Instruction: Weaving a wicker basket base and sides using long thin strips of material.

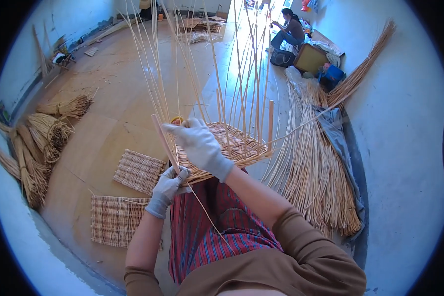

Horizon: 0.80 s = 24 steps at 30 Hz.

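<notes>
Basket [237, 143] sits above the lap [232, 219], sides apparently being started; left hand [167, 187] clasps the corner post's [166, 143] foot, right hand's [198, 144] hold is unclear; next move likely calls for steadying that corner.

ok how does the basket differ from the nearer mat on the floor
The basket has posts standing up from it; the mat has none. The basket is off the floor, gripped by the left hand; the mat lies flat, out of both hands. Both are woven from tan strands.
</notes>
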{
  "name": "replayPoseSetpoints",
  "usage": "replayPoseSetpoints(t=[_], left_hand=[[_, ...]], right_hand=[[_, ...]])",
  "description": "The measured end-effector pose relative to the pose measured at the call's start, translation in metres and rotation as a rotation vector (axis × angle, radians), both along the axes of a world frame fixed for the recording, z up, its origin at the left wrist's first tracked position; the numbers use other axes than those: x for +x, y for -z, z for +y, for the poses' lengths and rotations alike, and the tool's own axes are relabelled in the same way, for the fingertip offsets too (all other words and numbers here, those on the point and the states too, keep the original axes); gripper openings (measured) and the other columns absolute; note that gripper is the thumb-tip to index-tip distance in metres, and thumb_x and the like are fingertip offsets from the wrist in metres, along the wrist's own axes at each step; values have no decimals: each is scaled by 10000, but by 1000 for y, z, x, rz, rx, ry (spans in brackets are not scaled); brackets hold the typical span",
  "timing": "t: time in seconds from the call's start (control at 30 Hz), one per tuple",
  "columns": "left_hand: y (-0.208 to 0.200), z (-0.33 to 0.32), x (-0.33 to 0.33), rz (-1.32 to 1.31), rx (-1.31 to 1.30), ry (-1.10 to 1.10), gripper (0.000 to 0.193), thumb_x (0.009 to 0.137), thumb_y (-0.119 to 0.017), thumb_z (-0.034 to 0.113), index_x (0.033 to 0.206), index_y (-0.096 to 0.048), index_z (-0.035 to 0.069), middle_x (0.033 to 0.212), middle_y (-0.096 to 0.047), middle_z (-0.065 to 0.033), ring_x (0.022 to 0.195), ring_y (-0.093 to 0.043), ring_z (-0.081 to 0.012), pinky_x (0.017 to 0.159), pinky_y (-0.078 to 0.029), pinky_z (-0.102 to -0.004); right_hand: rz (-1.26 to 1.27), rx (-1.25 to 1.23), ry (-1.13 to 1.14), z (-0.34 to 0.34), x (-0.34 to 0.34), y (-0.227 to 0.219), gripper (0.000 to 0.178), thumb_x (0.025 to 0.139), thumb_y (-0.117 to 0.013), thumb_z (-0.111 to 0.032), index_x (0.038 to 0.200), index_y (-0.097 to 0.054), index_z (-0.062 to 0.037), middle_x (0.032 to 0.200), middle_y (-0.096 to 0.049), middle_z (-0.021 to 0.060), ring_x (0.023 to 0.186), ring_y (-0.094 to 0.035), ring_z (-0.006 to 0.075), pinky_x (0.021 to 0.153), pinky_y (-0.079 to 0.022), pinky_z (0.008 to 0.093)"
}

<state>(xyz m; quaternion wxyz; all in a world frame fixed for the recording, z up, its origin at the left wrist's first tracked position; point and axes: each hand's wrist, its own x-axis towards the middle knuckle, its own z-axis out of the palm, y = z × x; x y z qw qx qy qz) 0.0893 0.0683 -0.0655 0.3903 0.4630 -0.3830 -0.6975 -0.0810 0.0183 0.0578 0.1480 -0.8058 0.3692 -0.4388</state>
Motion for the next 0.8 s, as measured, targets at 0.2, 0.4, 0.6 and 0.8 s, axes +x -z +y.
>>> replayPoseSetpoints(t=[0.2,0.4,0.6,0.8], left_hand=[[14,1,1,51,39,-151,183,968,-731,155,1124,-696,66,1036,-722,-43,867,-708,-171,666,-660,-343],[7,1,-8,-5,-14,-234,153,923,-782,123,1057,-723,78,907,-704,-11,754,-681,-122,636,-636,-299],[10,-2,10,59,9,-96,209,957,-754,189,1105,-690,57,954,-703,-27,750,-693,-145,659,-639,-305],[2,5,8,65,-75,-76,275,918,-803,271,1046,-688,57,872,-685,-15,675,-672,-118,545,-586,-249]], right_hand=[[151,-338,-106,27,7,5,568,853,-683,-90,1412,-595,-135,1080,-674,124,1127,-614,321,1034,-467,429],[172,190,250,77,-97,70,292,951,-665,-116,1239,-705,-83,970,-741,132,977,-685,331,897,-531,423],[161,241,-59,142,-61,62,234,954,-697,-86,1182,-722,-36,1027,-772,97,746,-710,216,675,-581,321],[-421,264,152,56,-67,44,251,970,-696,-119,1198,-613,-54,1210,-682,119,981,-685,195,893,-550,317]])
